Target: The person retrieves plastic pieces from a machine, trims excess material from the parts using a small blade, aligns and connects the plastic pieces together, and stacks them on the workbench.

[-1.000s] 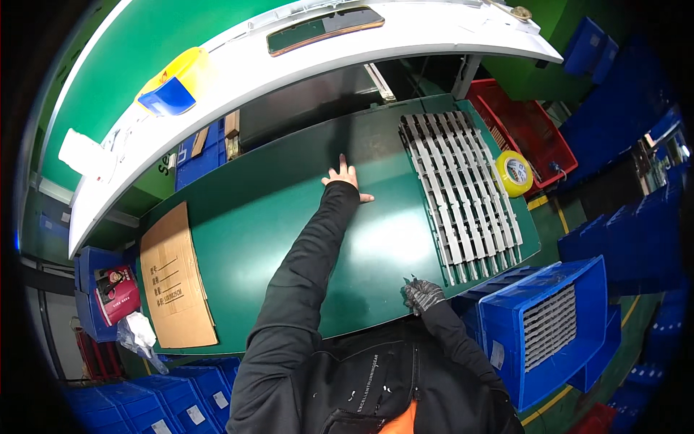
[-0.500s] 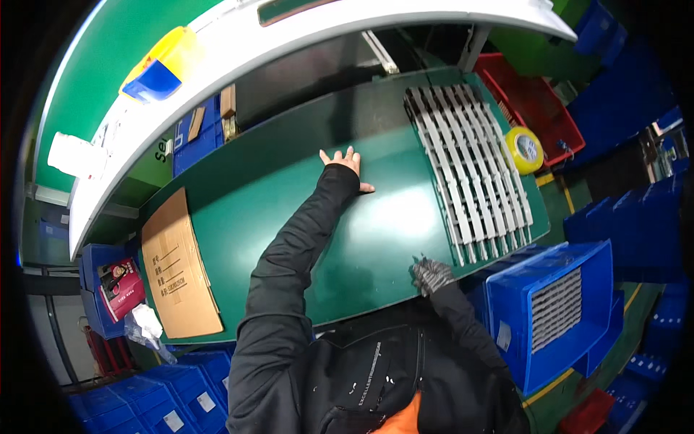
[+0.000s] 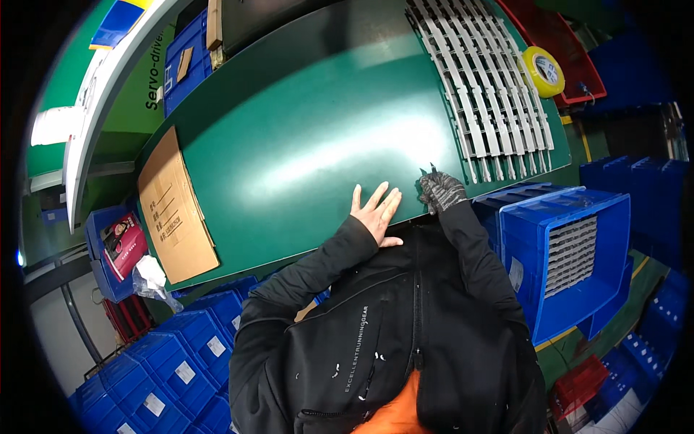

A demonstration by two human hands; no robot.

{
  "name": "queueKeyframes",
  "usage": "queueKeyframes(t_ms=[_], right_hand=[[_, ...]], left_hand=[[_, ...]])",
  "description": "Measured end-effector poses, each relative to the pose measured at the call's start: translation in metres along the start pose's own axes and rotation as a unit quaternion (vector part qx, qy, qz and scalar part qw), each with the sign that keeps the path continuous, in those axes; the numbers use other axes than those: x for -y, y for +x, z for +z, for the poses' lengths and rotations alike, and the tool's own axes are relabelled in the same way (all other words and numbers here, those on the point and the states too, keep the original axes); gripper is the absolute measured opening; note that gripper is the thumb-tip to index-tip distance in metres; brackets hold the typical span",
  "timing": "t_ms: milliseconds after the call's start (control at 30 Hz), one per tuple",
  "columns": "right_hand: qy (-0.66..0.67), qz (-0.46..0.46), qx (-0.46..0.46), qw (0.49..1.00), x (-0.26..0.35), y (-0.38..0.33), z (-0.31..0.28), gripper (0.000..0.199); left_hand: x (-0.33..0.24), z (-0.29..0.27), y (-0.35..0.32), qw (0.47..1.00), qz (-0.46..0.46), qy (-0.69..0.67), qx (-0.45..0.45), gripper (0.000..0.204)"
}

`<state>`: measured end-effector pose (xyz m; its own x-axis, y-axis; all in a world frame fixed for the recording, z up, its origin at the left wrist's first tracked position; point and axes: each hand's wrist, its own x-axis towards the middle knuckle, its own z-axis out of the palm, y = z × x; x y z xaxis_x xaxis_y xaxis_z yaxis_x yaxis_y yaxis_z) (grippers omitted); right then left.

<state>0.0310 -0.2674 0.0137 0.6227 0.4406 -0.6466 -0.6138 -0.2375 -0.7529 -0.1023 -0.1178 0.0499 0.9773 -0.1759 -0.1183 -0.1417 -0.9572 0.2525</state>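
My bare left hand (image 3: 377, 214) rests near the front edge of the green table (image 3: 303, 145), fingers spread and nothing in it. Just to its right, at the same edge, my right hand (image 3: 442, 192) wears a grey patterned glove, its fingers curled closed. A small dark tip pokes out above those fingers; what it belongs to is too small to name. Beyond the right hand, long grey slotted strips (image 3: 486, 94) lie side by side across the table's right end. A roll of yellow tape (image 3: 544, 71) is beside them.
A flat cardboard sheet (image 3: 173, 210) covers the table's left end. By the front right corner, a tilted blue crate (image 3: 531, 239) holds more grey strips. A red bin (image 3: 578, 79) is past the tape. Blue crates (image 3: 181, 362) stand on the floor at lower left.
My left hand has drawn back from the middle of the table to the front edge, beside my right hand. My right hand stays at the edge. The view has shifted.
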Motion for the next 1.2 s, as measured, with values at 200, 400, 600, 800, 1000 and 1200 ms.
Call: queueKeyframes(t_ms=[200, 400, 600, 800, 1000, 1200], right_hand=[[-0.004, -0.013, 0.007, 1.000, -0.001, -0.006, 0.000, 0.020], [-0.001, -0.021, 0.013, 1.000, -0.007, 0.004, -0.001, 0.021], [0.024, -0.027, 0.033, 0.999, -0.005, 0.009, -0.008, 0.020], [0.014, -0.020, 0.033, 0.999, -0.008, 0.006, -0.009, 0.017], [0.019, 0.002, 0.002, 1.000, -0.011, -0.003, -0.008, 0.016], [0.100, 0.000, -0.027, 0.995, -0.008, -0.008, -0.014, 0.015]], left_hand=[[-0.012, 0.006, -0.006, 0.998, -0.024, 0.055, 0.036, 0.074], [-0.014, 0.009, -0.046, 0.994, -0.063, 0.067, 0.059, 0.071], [0.012, -0.001, -0.172, 0.906, -0.380, 0.136, 0.127, 0.074], [0.049, 0.000, -0.216, 0.838, -0.518, 0.027, 0.168, 0.020], [0.067, -0.030, -0.110, 0.952, -0.243, -0.022, -0.184, 0.045], [0.146, -0.088, -0.022, 0.940, -0.185, 0.055, -0.282, 0.039]])
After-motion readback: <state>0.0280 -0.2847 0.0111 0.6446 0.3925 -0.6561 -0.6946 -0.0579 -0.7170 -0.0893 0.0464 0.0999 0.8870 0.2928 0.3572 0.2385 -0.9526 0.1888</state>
